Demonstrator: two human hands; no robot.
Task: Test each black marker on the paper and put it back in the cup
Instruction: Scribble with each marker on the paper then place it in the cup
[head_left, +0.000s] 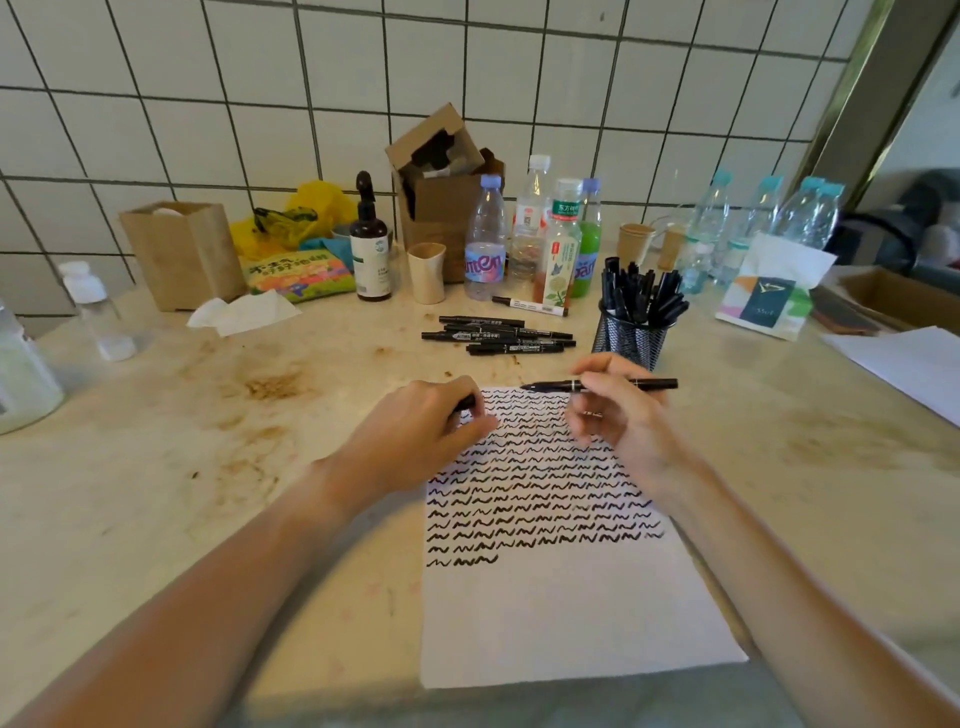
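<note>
A white sheet of paper (561, 613) lies on the counter, its upper half filled with rows of black squiggles. My right hand (618, 410) holds an uncapped black marker (553, 386) level above the sheet's top edge, tip pointing left. My left hand (431, 415) is closed on a small black piece, apparently the marker cap (467, 402), at the sheet's top left corner. A black mesh cup (631, 338) packed with several black markers stands just behind my right hand. Several more black markers (498, 335) lie in a loose pile behind the paper.
Plastic bottles (485, 244), a brown pump bottle (370, 244), paper cups (427, 273), cardboard boxes (441, 208) and snack bags (298, 273) crowd the tiled back wall. A white-barrelled marker (530, 306) lies by the bottles. Loose sheets (914, 364) lie at the right edge; the counter is stained brown.
</note>
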